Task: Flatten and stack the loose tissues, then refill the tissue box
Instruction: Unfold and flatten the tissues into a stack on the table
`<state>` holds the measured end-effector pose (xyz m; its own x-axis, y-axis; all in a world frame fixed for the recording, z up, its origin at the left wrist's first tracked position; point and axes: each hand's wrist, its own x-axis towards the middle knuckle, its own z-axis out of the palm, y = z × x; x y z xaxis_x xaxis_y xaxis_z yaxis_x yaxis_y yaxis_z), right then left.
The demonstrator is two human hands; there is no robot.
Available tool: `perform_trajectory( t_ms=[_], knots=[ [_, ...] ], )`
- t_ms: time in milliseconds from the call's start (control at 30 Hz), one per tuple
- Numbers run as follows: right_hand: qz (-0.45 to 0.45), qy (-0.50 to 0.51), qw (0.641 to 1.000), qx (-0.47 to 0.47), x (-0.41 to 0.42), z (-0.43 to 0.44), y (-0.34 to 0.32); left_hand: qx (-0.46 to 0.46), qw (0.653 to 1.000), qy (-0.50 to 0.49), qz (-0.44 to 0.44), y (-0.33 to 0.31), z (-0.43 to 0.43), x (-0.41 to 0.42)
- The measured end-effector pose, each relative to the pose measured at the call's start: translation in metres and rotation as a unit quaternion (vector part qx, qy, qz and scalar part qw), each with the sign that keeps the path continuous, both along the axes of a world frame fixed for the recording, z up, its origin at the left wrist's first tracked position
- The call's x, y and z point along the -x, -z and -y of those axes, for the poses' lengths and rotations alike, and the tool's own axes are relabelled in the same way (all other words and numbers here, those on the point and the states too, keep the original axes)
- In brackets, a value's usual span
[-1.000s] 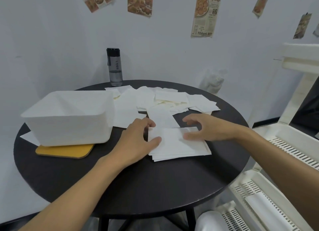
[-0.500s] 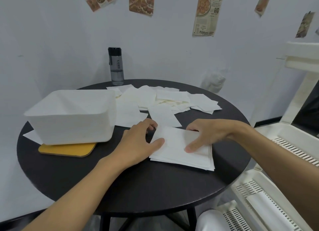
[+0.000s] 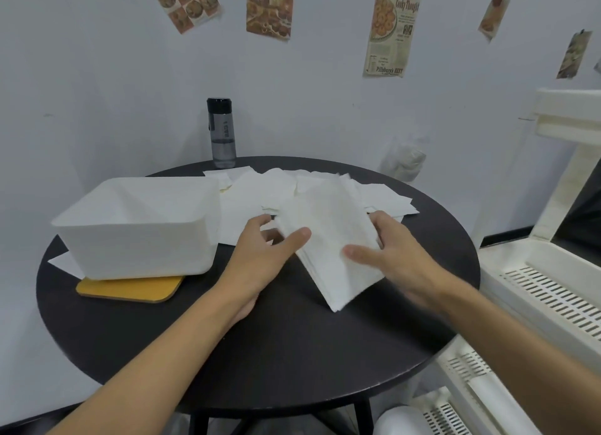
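A thick stack of white tissues is tilted up off the round black table, turned so one corner points at me. My left hand grips its left edge, thumb on top. My right hand grips its right edge, also thumb on top. Both hands look blurred. Loose flat tissues lie spread across the back of the table. The white tissue box stands open-topped at the left, resting on its yellow lid.
A grey water bottle stands at the table's far edge by the wall. One tissue pokes out under the box at the left. A white slotted rack stands close to the table's right side.
The stack lay flat on the table under my fingers. Both hands have now gripped it, lifted it and turned it clockwise so it stands tilted.
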<state>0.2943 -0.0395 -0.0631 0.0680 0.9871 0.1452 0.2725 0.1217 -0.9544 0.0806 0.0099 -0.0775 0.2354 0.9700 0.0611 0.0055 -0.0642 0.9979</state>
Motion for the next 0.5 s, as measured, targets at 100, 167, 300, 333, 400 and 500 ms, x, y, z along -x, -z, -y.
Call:
perform_trajectory(
  t_ms=[100, 167, 300, 333, 400, 500],
  knots=[
    [-0.092, 0.023, 0.994, -0.048, 0.012, -0.001, 0.010, 0.017, 0.995, 0.052, 0.085, -0.008, 0.000, -0.010],
    [-0.103, -0.001, 0.993, -0.054, 0.018, -0.004, 0.015, -0.046, 0.996, 0.023, 0.068, -0.013, 0.002, -0.016],
    [-0.096, -0.031, 0.993, -0.063, 0.025, -0.013, 0.011, -0.158, 0.986, -0.054, 0.025, -0.018, -0.004, -0.019],
    [-0.093, -0.024, 0.993, -0.075, 0.025, -0.016, 0.009, -0.177, 0.982, -0.063, 0.020, -0.019, -0.006, -0.019],
    [-0.086, -0.007, 0.992, -0.096, 0.027, -0.021, 0.008, -0.210, 0.975, -0.070, 0.010, -0.018, -0.007, -0.018],
    [-0.063, 0.003, 0.993, -0.101, 0.031, -0.024, 0.015, -0.224, 0.973, -0.061, 0.004, -0.012, -0.005, -0.016]
  ],
)
